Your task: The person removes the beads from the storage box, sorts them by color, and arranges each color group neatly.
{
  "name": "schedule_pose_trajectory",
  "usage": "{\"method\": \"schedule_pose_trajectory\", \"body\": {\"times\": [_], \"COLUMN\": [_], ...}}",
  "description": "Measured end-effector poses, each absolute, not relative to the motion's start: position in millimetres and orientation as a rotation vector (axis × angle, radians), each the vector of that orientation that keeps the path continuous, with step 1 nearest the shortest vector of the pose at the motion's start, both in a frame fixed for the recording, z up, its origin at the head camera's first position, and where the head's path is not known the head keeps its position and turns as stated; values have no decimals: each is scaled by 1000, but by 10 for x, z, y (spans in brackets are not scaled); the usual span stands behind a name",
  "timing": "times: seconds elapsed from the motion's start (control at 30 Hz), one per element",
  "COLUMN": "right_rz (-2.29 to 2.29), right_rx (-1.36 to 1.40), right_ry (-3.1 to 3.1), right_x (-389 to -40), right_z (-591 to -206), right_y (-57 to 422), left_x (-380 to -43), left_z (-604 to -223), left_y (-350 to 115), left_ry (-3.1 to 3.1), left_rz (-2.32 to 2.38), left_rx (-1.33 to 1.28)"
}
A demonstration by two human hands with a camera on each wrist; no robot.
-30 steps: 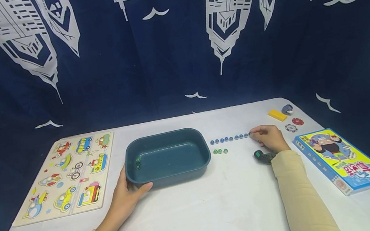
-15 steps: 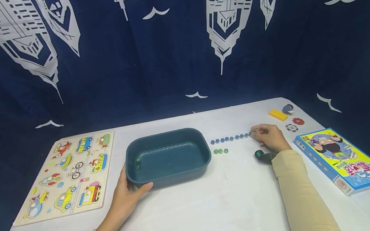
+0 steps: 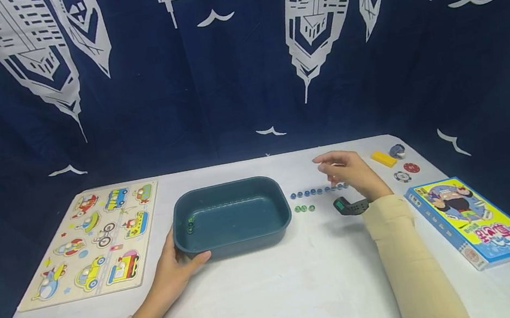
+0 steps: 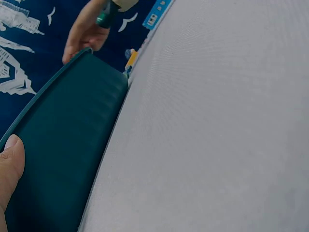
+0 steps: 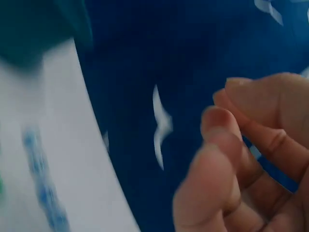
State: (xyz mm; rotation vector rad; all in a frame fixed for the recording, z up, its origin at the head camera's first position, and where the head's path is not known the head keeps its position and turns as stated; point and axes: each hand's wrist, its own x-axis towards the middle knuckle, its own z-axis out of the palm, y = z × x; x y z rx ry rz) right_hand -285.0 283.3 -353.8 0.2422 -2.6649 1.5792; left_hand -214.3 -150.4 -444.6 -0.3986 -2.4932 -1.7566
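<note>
My left hand grips the near left corner of a dark teal plastic tub, its thumb lying along the front wall. Inside the tub at the left are a few small green marbles. My right hand is raised over the right end of a row of several small blue marbles; its loosely bent fingers hold nothing. Just nearer than that row lies a short line of 3 green marbles. The blue row shows blurred in the right wrist view.
A wooden picture puzzle board lies at the left. At the right are a blue and yellow game box, a yellow block, a small blue item, a red chip and a white-black chip. A navy curtain hangs behind.
My right hand has let go of a blue marble at the right end of the row, then lifted and moved left, its fingers parting. The left hand and tub have stayed put.
</note>
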Motion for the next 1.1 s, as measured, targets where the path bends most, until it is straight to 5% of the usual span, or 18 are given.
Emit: {"method": "schedule_pose_trajectory", "body": {"times": [0.53,1.1], "right_rz": [1573,1086], "right_rx": [1235,1257], "right_ry": [-2891,-3262], "right_x": [-2680,-2789], "right_z": [-3593,-3704], "right_y": [1250,438], "left_x": [-2141,-2151], "left_z": [-4466,-4451], "left_y": [-1500,-1524], "left_ry": [-2493,-2465], "left_rz": [-1755,-1756], "left_rx": [-390,-409]}}
